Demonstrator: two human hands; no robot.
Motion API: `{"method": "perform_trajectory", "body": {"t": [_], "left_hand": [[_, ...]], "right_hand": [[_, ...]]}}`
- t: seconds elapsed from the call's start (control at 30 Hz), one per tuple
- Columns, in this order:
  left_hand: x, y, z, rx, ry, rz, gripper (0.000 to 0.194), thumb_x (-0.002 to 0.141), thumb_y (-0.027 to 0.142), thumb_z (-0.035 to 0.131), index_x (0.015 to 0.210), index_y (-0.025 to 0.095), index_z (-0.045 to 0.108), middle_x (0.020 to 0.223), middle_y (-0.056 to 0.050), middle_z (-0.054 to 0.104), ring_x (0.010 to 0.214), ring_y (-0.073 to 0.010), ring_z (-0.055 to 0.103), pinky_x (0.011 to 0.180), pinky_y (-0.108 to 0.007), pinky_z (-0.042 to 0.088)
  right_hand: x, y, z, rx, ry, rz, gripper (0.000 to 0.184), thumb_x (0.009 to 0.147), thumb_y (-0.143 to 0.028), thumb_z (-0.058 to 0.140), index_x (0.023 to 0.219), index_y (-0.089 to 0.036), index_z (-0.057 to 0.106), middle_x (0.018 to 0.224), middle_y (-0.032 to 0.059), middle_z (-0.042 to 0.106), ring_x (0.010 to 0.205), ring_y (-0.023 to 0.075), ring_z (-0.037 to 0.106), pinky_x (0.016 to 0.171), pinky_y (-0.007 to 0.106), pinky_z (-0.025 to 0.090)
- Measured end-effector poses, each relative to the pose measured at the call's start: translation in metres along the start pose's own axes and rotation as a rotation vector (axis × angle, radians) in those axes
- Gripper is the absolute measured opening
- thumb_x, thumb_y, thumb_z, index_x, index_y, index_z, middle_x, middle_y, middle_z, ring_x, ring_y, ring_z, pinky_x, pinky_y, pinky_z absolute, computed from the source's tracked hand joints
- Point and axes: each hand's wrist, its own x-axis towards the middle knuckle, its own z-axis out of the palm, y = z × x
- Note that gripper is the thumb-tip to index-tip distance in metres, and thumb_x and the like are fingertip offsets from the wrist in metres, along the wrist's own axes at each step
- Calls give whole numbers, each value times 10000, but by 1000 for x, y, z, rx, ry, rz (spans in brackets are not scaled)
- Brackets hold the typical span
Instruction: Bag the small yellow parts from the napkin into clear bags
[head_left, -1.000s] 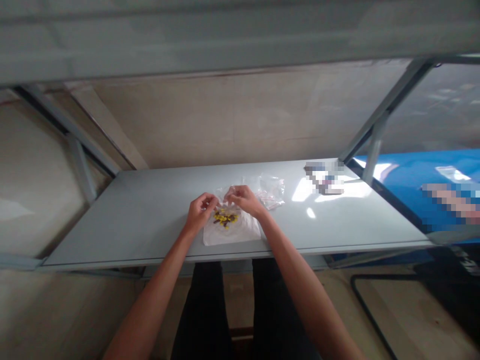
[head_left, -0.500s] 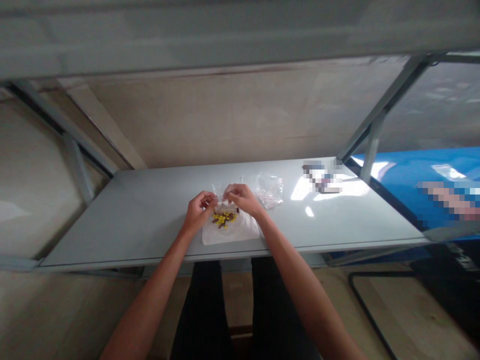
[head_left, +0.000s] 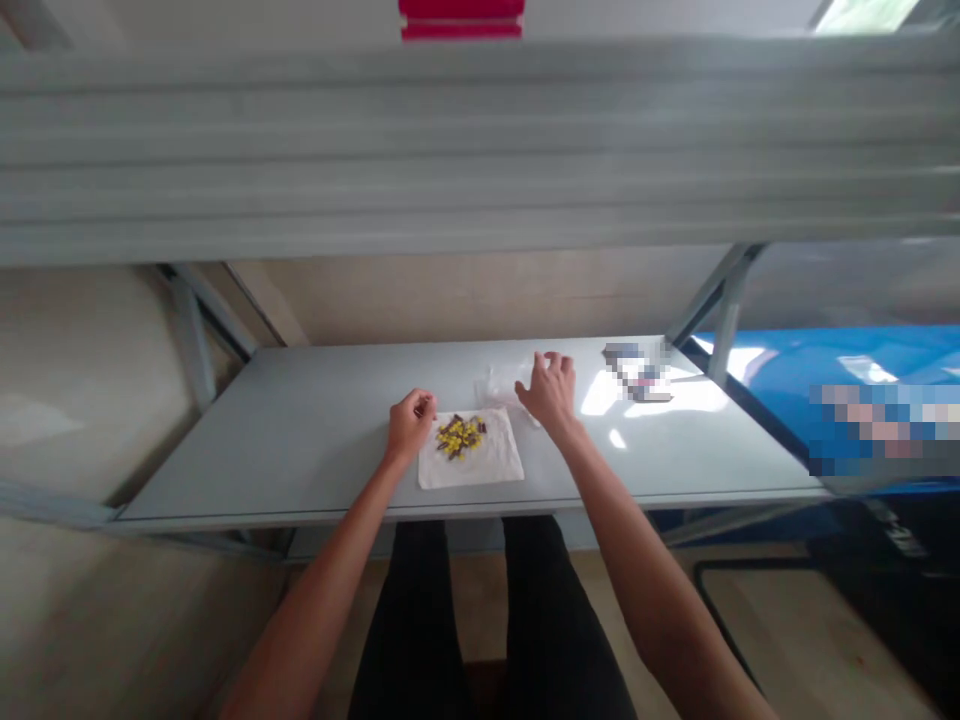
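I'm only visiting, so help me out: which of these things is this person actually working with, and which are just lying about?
Being worked with:
left hand, beside the pieces
right hand, by the bag
yellow and dark pieces
white sheet
clear plastic bag

Just lying about:
blurred-out item
grey table
blue panel

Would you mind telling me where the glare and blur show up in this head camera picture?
In the head view, bright glare patches lie on the table beyond the right hand, while the grey shelf across the top is smeared with horizontal motion blur.
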Motion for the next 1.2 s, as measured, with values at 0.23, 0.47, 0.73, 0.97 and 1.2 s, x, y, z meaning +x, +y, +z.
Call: {"method": "perform_trajectory", "body": {"t": [0.23,0.47,0.73,0.97,1.2], "left_hand": [[-7,8,0,274,36,27,216,944,348,525,899,208,684,818,-77,751,756,-215,701,696,-285,459],[-13,27,0,599,-66,46,194,951,255,523,916,208,708,871,-101,762,776,-226,684,687,-293,386],[-15,30,1,624,-9,48,189,945,243,525,943,204,710,852,-98,758,769,-230,676,688,-303,367],[-27,34,0,637,121,77,232,964,270,490,970,192,707,844,-106,750,795,-238,682,705,-303,384],[-52,54,-15,471,173,85,252,967,259,463,977,168,697,897,-131,721,874,-257,662,817,-336,447]], "right_hand": [[-11,-22,6,-215,-320,-186,521,993,-513,466,1479,-334,525,1651,151,286,1501,486,158,1077,810,118],[-41,23,0,-265,-392,-142,551,1031,-554,346,1546,-373,419,1644,144,316,1486,451,262,1078,820,125],[-70,28,-19,-183,-163,-188,461,999,-403,462,1409,-241,600,1580,154,427,1479,346,310,1196,649,117],[-75,33,-18,-46,-28,-212,408,1017,-311,414,1287,-175,687,1428,160,581,1340,292,478,1190,513,264],[-69,28,-42,239,107,-59,432,1005,-277,371,1162,-109,736,1381,199,620,1315,280,526,1128,447,400]]}}
